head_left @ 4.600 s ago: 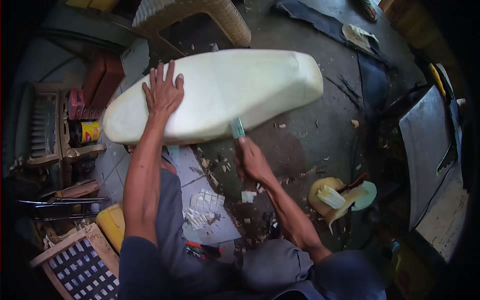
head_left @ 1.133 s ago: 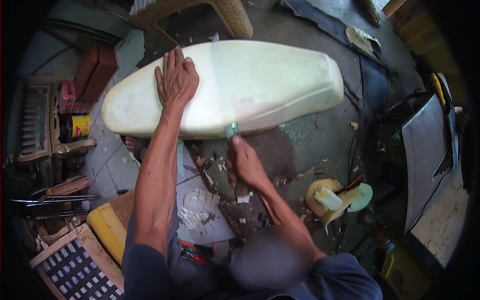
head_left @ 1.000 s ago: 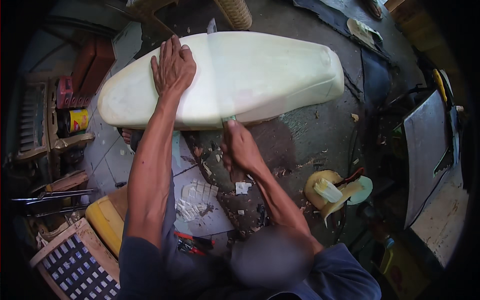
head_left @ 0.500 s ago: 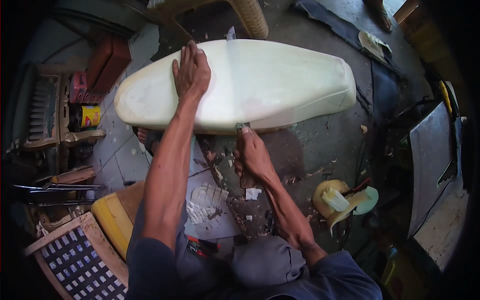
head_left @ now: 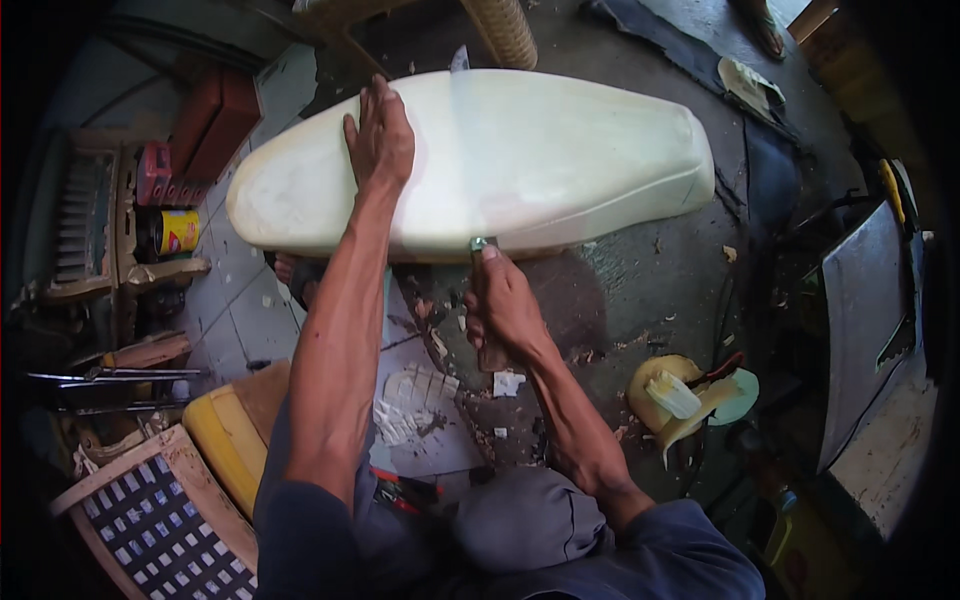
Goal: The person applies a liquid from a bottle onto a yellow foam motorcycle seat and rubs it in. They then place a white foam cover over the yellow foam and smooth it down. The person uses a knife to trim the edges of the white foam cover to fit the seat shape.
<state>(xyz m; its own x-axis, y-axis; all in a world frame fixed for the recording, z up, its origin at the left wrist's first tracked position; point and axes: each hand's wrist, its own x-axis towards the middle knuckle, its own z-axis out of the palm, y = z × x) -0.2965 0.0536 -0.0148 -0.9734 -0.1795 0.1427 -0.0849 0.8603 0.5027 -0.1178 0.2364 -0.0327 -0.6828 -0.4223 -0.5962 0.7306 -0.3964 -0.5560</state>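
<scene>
A long cream motorcycle seat foam (head_left: 570,150) lies crosswise before me, narrow and rounded at its left end. My left hand (head_left: 383,140) rests on its upper face, palm down, fingers stretched toward the far edge. At the near edge, my right hand (head_left: 505,300) is closed round the wooden handle of a knife (head_left: 492,357). Metal shows at the handle's upper end, against the foam. Roughly in line with it, a pale pointed blade tip (head_left: 460,58) sticks out past the far edge; the foam hides whatever lies between.
Foam offcuts (head_left: 675,400) lie on the floor at right, near a grey panel (head_left: 870,300). A plastic stool (head_left: 500,30) stands beyond the foam. At left are a webbed wooden frame (head_left: 165,520), a yellow cushion (head_left: 228,440), a yellow can (head_left: 180,231) and a carved chair (head_left: 125,230).
My right hand and the knife handle have shifted slightly left and away from me along the near edge. My left hand stays on the foam, almost unmoved.
</scene>
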